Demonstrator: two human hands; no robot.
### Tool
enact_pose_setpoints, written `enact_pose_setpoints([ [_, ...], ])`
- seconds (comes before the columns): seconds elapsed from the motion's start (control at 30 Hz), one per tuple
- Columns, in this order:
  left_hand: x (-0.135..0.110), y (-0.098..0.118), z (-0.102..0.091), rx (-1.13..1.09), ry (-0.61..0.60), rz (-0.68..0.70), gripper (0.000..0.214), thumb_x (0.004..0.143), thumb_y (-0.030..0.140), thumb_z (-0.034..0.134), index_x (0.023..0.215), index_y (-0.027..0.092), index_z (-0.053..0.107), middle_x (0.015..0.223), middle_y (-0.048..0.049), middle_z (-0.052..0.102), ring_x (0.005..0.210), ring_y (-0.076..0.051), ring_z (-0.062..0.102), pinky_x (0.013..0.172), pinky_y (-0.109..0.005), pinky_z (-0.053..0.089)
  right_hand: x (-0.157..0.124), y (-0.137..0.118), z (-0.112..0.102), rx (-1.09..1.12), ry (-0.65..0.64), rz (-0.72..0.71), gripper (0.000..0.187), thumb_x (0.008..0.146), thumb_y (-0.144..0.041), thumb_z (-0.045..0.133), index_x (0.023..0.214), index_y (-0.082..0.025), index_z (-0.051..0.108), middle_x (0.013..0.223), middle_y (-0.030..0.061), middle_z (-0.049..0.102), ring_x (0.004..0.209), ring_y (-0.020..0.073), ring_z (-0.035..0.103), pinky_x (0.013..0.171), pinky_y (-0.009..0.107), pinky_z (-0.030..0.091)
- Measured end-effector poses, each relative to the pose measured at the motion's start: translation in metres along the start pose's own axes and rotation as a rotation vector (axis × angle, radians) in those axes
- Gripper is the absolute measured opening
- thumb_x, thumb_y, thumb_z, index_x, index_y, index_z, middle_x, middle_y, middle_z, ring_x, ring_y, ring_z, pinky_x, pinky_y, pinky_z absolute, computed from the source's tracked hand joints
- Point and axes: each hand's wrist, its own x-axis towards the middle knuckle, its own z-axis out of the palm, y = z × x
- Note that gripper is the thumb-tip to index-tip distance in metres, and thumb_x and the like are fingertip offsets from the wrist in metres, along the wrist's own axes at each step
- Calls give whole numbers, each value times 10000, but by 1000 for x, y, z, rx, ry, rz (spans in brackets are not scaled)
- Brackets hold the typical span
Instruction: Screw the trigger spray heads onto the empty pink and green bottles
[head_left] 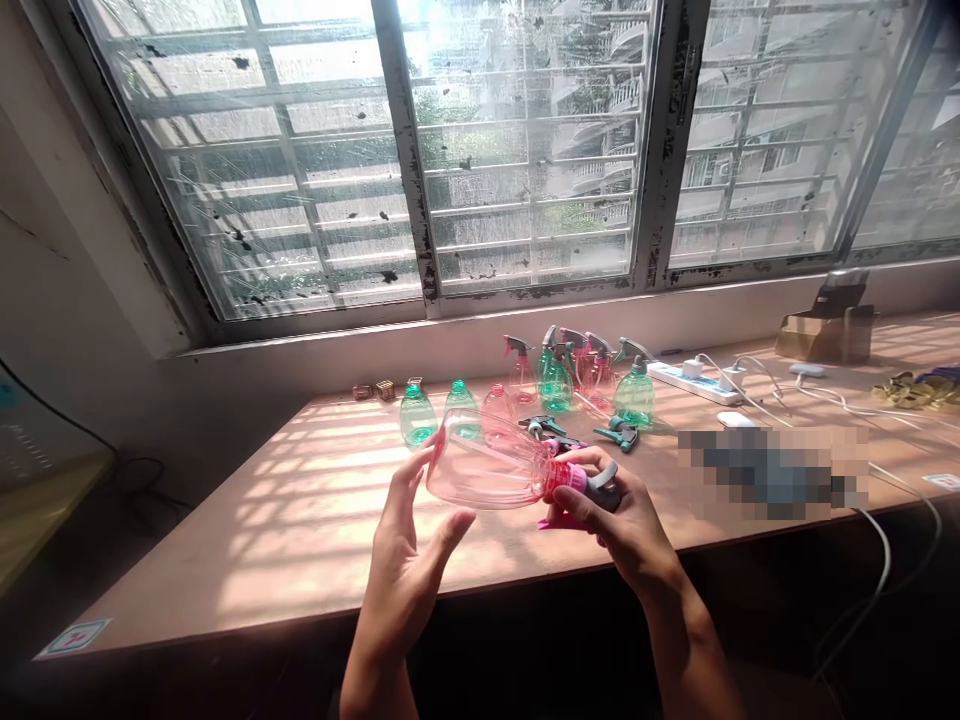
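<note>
Left hand: your left hand (409,560) is spread beside the base of the bottle, thumb off it, fingers curling behind; whether the fingertips bear on the plastic you cannot tell.
Right hand: your right hand (630,520) has its grip pinching the collar (576,478) and grey spray head (604,492), thumb in front.
Pink bottle: the bottle (484,475) lies on its side in the air above the desk (300,530), between your hands, base to the left, neck to the right; a thin tube (491,458) seems to run inside.
Collar and neck: judged from your hold, this joint is where the care belongs; keep head and neck in one line, so the thread would not cross if turned.
Base: bring the left thumb round to steady it, lightly, as the thin wall probably dents under a squeeze.
Loose heads: a few spray heads (619,433) lie on the desk beyond your right hand; keep the bottle above them.
Headless bottles: two green (417,415) (460,395) and one pink (498,400) stand past the bottle in hand.
Headed bottles: a pink and green cluster (556,385) stands behind the loose heads.
Window: strong light from the window (525,150) may glare on clear plastic; tilt to check the seam.
</note>
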Motion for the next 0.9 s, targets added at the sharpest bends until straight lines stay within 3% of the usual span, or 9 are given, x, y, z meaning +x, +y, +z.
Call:
enact_pose_setpoints([
  [0.1, 1, -1, 1, -17, 69, -24, 483, 934, 456, 694, 1354, 280, 534, 1543, -119, 514, 1487, -341, 403, 1223, -539, 324, 0, 0, 2, 8, -34, -8, 403, 726, -408, 917, 990, -206, 690, 771, -1, 733, 620, 181, 702, 663, 384, 668],
  [0.23, 3, -1, 0, -21, 30, 26, 431, 960, 373, 677, 1371, 312, 561, 1574, -89, 484, 1507, -317, 376, 1235, -508, 313, 1, 1, 3, 25, -16, 35, 394, 746, -423, 904, 973, -191, 680, 765, 17, 738, 621, 173, 695, 626, 341, 656],
  [0.4, 1, -1, -4, 90, 4, 88, 484, 944, 292, 702, 1402, 357, 561, 1558, -52, 503, 1490, -294, 407, 1245, -483, 314, 1, 1, 1, 69, -5, 50, 392, 776, -455, 875, 980, -191, 668, 714, 9, 722, 599, 169, 689, 605, 324, 649],
  [0.57, 0, -1, -3, 110, -14, 61, 677, 880, 360, 783, 1481, 332, 471, 1596, -74, 451, 1515, -313, 354, 1266, -495, 266, -1, 1, 3, 19, -20, 6, 410, 734, -429, 912, 986, -204, 679, 771, 6, 745, 617, 178, 710, 650, 347, 663],
  [0.77, 3, -4, 2, 35, 114, 4, 496, 952, 442, 679, 1412, 321, 538, 1555, -76, 501, 1480, -322, 408, 1228, -530, 321, -1, 5, 8, -2, -41, -12, 386, 717, -378, 932, 973, -203, 702, 740, -23, 722, 635, 147, 689, 661, 320, 663],
  [0.9, 3, -3, -1, 99, 54, 62, 471, 959, 374, 683, 1410, 345, 551, 1588, -53, 461, 1503, -311, 375, 1246, -512, 296, 1, 3, 9, 21, 10, 36, 411, 727, -436, 911, 970, -196, 683, 743, -3, 728, 608, 166, 691, 589, 314, 642],
])
